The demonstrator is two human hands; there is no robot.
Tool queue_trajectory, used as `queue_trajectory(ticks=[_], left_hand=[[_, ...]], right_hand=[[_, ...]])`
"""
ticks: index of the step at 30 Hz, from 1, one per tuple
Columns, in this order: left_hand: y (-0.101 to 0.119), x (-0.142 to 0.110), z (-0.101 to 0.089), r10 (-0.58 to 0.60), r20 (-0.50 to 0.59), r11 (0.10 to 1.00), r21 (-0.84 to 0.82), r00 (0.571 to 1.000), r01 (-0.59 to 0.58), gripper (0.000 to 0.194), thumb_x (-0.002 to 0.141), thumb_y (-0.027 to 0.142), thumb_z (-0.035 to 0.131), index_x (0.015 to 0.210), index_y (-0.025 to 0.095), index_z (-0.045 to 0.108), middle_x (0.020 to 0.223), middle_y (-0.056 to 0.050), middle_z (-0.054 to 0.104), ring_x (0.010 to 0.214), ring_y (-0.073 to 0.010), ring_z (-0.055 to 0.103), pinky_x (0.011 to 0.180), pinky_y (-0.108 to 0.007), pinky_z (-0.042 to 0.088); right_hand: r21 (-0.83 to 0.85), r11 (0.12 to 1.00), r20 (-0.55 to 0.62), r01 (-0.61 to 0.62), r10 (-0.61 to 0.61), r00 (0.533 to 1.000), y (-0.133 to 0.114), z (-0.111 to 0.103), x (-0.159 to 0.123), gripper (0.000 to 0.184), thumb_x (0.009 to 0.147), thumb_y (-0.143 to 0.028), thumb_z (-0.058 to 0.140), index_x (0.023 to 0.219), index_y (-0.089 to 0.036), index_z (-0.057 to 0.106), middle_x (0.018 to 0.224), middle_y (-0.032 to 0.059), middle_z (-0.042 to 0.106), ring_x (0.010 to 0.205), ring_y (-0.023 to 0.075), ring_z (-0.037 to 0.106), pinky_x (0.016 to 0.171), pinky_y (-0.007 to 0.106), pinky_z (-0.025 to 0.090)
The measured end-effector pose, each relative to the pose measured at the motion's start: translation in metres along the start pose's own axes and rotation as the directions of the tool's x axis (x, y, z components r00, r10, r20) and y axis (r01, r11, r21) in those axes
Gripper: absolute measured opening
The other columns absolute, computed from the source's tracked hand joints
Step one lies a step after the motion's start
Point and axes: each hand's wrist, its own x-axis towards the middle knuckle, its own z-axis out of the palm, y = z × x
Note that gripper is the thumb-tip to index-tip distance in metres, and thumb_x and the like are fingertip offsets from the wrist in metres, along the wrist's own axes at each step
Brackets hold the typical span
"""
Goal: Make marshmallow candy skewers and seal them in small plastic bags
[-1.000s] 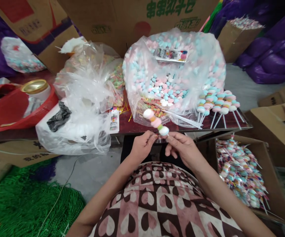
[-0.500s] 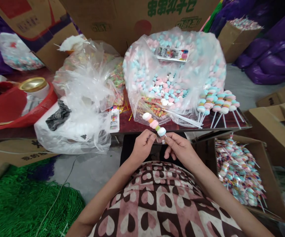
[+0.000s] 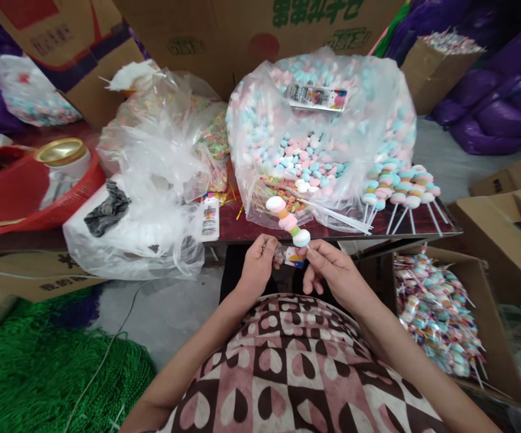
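Observation:
My right hand (image 3: pixel 330 270) pinches the stick of a candy skewer (image 3: pixel 288 221) threaded with white, pink and blue marshmallow pieces, tilted up to the left. My left hand (image 3: pixel 259 263) is closed beside it, fingertips on a small clear wrapper with a printed label (image 3: pixel 294 257) under the skewer. Both hands hover just in front of the table edge. Behind them lies a big open plastic bag of pastel marshmallows (image 3: pixel 314 138).
Finished unwrapped skewers (image 3: pixel 399 189) lie on the dark table (image 3: pixel 233 225) at the right. A cardboard box of wrapped skewers (image 3: pixel 435 313) stands at lower right. Crumpled plastic bags (image 3: pixel 152 180), a red basin (image 3: pixel 21 195) and green netting (image 3: pixel 53 373) lie left.
The skewer has tipped a little more upright and shifted slightly right. The labelled wrapper now shows between my two hands.

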Motion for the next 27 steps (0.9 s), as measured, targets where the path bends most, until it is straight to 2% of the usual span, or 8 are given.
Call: queue_trajectory(ticks=[2,5,8,10,14,20,23,27], left_hand=[[0.0,0.0,0.002,-0.027,-0.01,0.998,-0.052,1.0,0.027,0.032,0.087,0.049,0.059,0.08,0.019,0.053,0.06,0.005,0.053,0.051,-0.0071,0.049,0.05,-0.02,0.04],[0.004,0.004,0.004,-0.074,-0.062,0.972,-0.226,0.995,0.058,0.033,0.082,0.048,0.067,0.079,0.019,0.052,0.061,0.006,0.051,0.049,-0.0062,0.048,0.047,-0.02,0.039],[0.01,0.009,0.001,-0.13,-0.106,0.904,-0.42,0.986,0.074,0.035,0.075,0.044,0.074,0.077,0.019,0.049,0.058,0.008,0.046,0.048,-0.0055,0.046,0.046,-0.019,0.038],[0.013,0.012,-0.003,-0.174,-0.105,0.859,-0.503,0.979,0.099,0.038,0.071,0.042,0.078,0.076,0.02,0.048,0.057,0.008,0.046,0.048,-0.0054,0.045,0.047,-0.019,0.038],[0.017,0.013,-0.006,-0.236,-0.062,0.809,-0.565,0.97,0.161,0.043,0.069,0.043,0.08,0.076,0.02,0.045,0.059,0.007,0.048,0.049,-0.0059,0.048,0.047,-0.019,0.038],[0.023,0.012,-0.001,-0.247,-0.041,0.8,-0.572,0.968,0.18,0.044,0.067,0.037,0.081,0.073,0.02,0.041,0.057,0.008,0.047,0.049,-0.0056,0.049,0.046,-0.018,0.037],[0.022,0.012,-0.001,-0.242,-0.047,0.807,-0.565,0.969,0.174,0.04,0.07,0.038,0.079,0.076,0.02,0.044,0.059,0.008,0.048,0.049,-0.0053,0.049,0.047,-0.018,0.038],[0.019,0.011,0.0,-0.171,-0.07,0.839,-0.533,0.983,0.108,0.038,0.071,0.041,0.079,0.077,0.019,0.049,0.062,0.007,0.05,0.048,-0.0045,0.046,0.046,-0.019,0.04]], right_hand=[[0.067,0.998,0.014,0.012,-0.013,1.0,0.0,0.0,-0.001,0.033,0.088,-0.053,0.057,0.093,-0.02,0.057,0.046,-0.003,0.06,0.037,0.0105,0.05,0.038,0.019,0.032],[0.111,0.993,-0.039,0.049,-0.045,0.998,-0.003,-0.003,-0.002,0.028,0.088,-0.049,0.06,0.092,-0.021,0.057,0.053,-0.0015,0.064,0.042,0.0112,0.055,0.04,0.019,0.034],[0.108,0.99,-0.125,0.086,-0.073,0.99,-0.007,-0.01,-0.007,0.028,0.086,-0.048,0.063,0.089,-0.021,0.058,0.086,0.0061,0.075,0.047,0.0107,0.058,0.04,0.021,0.036],[0.08,0.993,-0.156,0.09,-0.077,0.985,-0.01,-0.018,-0.013,0.03,0.085,-0.049,0.064,0.088,-0.02,0.059,0.103,0.0097,0.074,0.047,0.0097,0.058,0.039,0.022,0.036],[-0.026,0.999,-0.146,0.038,-0.041,0.988,-0.008,-0.035,-0.028,0.032,0.083,-0.051,0.067,0.088,-0.019,0.064,0.088,0.0084,0.075,0.045,0.0098,0.057,0.04,0.021,0.037],[-0.191,0.981,-0.102,-0.042,0.023,0.994,0.002,-0.046,-0.041,0.039,0.082,-0.057,0.065,0.092,-0.019,0.069,0.07,0.0052,0.073,0.042,0.0102,0.055,0.04,0.022,0.037],[-0.286,0.958,-0.103,-0.025,-0.005,0.995,0.004,-0.047,-0.041,0.043,0.082,-0.061,0.062,0.094,-0.02,0.07,0.064,0.0039,0.07,0.04,0.0109,0.053,0.04,0.023,0.038],[-0.46,0.888,-0.085,0.03,-0.077,0.993,0.0,-0.049,-0.041,0.041,0.083,-0.061,0.06,0.093,-0.024,0.074,0.057,0.0011,0.067,0.037,0.011,0.052,0.04,0.024,0.041]])
